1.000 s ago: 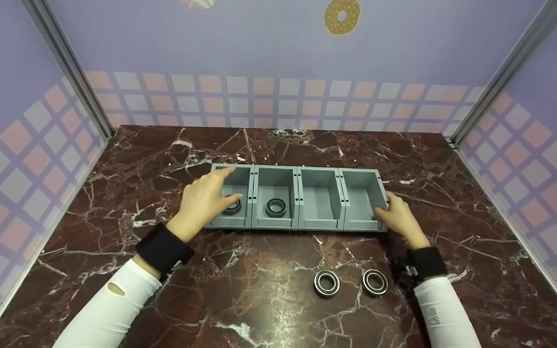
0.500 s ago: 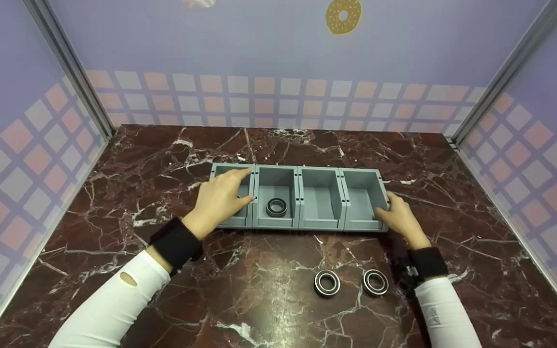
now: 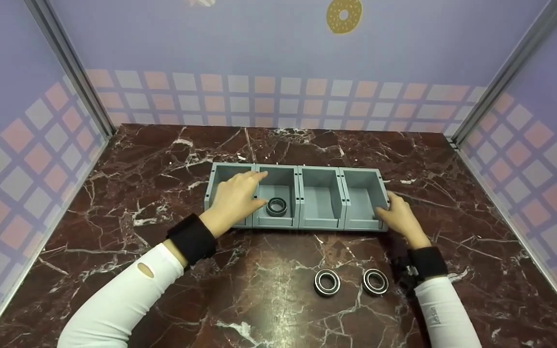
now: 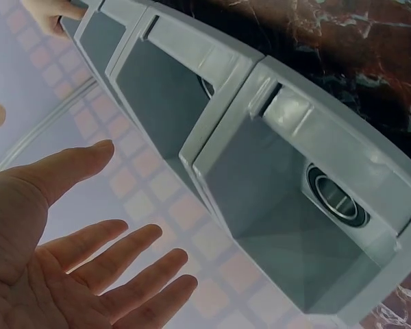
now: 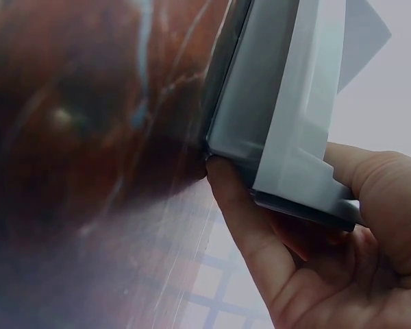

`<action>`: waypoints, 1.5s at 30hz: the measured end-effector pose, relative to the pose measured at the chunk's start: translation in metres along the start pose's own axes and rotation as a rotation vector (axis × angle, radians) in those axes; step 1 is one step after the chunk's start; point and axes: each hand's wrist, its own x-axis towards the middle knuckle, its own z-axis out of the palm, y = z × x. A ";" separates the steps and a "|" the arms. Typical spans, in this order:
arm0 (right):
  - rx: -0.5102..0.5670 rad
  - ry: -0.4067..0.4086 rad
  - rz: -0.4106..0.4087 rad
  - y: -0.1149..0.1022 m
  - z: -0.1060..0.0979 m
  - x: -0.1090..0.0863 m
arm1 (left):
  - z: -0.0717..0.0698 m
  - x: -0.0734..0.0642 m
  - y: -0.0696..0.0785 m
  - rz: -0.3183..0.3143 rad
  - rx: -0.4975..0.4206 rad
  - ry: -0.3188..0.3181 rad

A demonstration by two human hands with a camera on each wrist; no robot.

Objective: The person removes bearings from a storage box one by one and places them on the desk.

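Observation:
A row of joined grey storage bins stands on the table. My right hand grips the outer wall of its rightmost bin, thumb inside and fingers outside. My left hand hovers over the left end with fingers spread and nothing held; the left wrist view shows its palm and loose fingers apart from the bins. One ball bearing lies in the second bin from the left. Another bearing lies in the leftmost bin, hidden behind my left hand in the head view.
Two more bearings, a left one and a right one, lie on the dark red marbled table in front of the bins. Walls with a tile pattern enclose the table at the back and both sides.
My left hand has moved rightward from the leftmost bin toward the second one, its fingers still spread. The right hand, the bins and the bearings have stayed in place.

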 end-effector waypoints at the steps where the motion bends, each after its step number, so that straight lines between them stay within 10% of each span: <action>1: -0.001 0.002 -0.002 0.000 0.000 0.000 | 0.002 0.001 0.001 0.006 0.005 -0.002; 21: 0.006 -0.020 0.012 -0.001 0.000 0.000 | 0.032 0.020 0.018 0.117 0.028 -0.006; 45: 0.000 -0.011 0.015 0.001 0.001 0.000 | 0.057 0.036 0.025 0.109 0.098 -0.052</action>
